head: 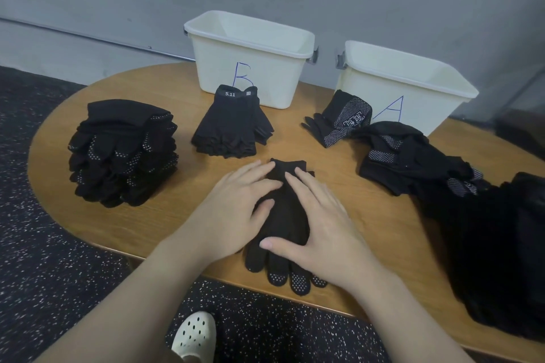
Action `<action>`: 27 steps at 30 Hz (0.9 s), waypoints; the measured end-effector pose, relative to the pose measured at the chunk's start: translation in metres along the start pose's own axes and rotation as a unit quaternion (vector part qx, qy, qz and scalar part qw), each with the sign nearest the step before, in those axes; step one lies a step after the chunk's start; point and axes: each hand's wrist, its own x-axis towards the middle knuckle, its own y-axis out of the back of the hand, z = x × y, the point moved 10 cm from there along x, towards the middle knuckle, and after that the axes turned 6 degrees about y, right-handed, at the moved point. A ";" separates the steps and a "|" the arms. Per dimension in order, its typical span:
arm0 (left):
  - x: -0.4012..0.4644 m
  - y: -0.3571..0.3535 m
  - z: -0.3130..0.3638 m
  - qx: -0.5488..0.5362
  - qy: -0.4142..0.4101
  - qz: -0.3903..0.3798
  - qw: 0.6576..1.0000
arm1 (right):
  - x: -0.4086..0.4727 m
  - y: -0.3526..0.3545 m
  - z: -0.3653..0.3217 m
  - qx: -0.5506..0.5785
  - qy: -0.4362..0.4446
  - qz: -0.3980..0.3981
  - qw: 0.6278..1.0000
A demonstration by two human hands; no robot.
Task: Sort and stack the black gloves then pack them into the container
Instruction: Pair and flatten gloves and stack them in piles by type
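Observation:
A black knit glove (287, 215) with white grip dots on its fingertips lies on the wooden table (165, 215), fingers pointing toward me over the front edge. My left hand (236, 209) and my right hand (321, 224) both lie flat on it, fingers straight, pressing it down. A tall stack of dotted black gloves (124, 153) stands at the left. A stack of fingerless gloves (230, 124) marked 5.11 sits before the white container B (250, 68). Container A (407, 88) stands at the back right, with a few patterned gloves (339, 124) in front of it.
A loose heap of black gloves (413, 159) and a large dark pile (501, 244) fill the table's right side. Behind the containers is a grey wall. A speckled dark floor and my white shoe (194, 336) show below the table's front edge.

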 end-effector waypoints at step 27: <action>0.043 -0.001 -0.017 -0.085 0.053 0.052 0.994 | -0.057 0.011 0.011 -0.015 -0.004 -0.083 0.996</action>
